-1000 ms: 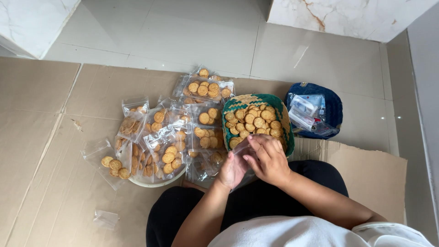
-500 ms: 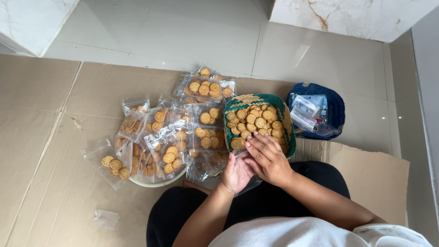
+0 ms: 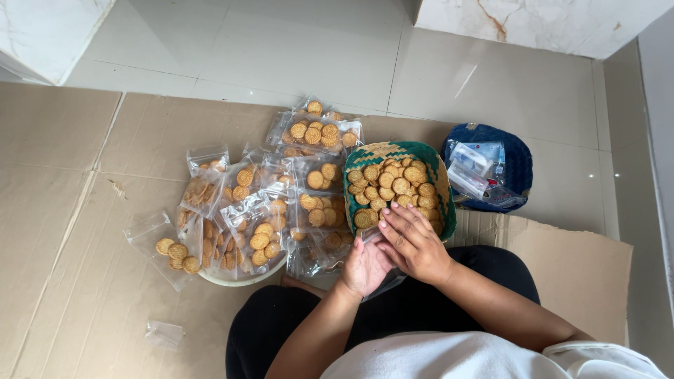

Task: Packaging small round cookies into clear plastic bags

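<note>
My left hand (image 3: 363,269) holds a small clear plastic bag (image 3: 387,283) just in front of a green and tan woven basket (image 3: 441,184) full of round golden biscuits (image 3: 388,185). My right hand (image 3: 414,242) lies over the left one, fingers spread and reaching onto the biscuits at the basket's near edge. Whether it grips a biscuit is hidden.
Several clear bags filled with biscuits (image 3: 260,203) are heaped over a white plate (image 3: 239,281) to the left. A blue basket (image 3: 518,163) with plastic packets stands to the right. An empty clear bag (image 3: 163,334) lies on the cardboard sheet (image 3: 63,210). My black-clad legs (image 3: 267,330) are at the bottom.
My right hand has moved from the bag's mouth forward onto the biscuits in the basket. The left hand has dropped slightly with the bag.
</note>
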